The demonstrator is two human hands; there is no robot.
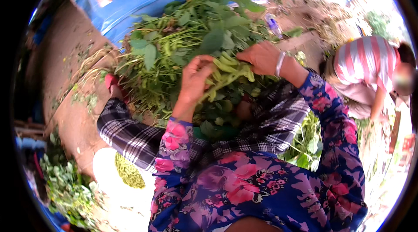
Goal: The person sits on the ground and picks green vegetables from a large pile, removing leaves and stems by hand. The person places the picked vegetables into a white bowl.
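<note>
A bean plant stem (217, 85) with a cluster of plump green pods (228, 64) lies between my two hands, over my lap. My left hand (195, 76) has its fingers closed around the stem and pods on the left side. On the right, my right hand (261, 58) pinches at the pods' far end, its fingertips partly hidden by them. A silvery bangle (280, 63) circles my right wrist. Just beyond both hands rises a large heap of leafy bean plants (183, 36), with more pods among its stems.
A white bucket (102, 168) with green beans or pods (129, 170) stands by my left leg. Blue metal sheeting (124, 13) backs the heap. A plastic bottle (273, 25) lies to its right. Another person (365, 65) in a striped shirt bends down at right. Cut plants (68, 186) lie lower left.
</note>
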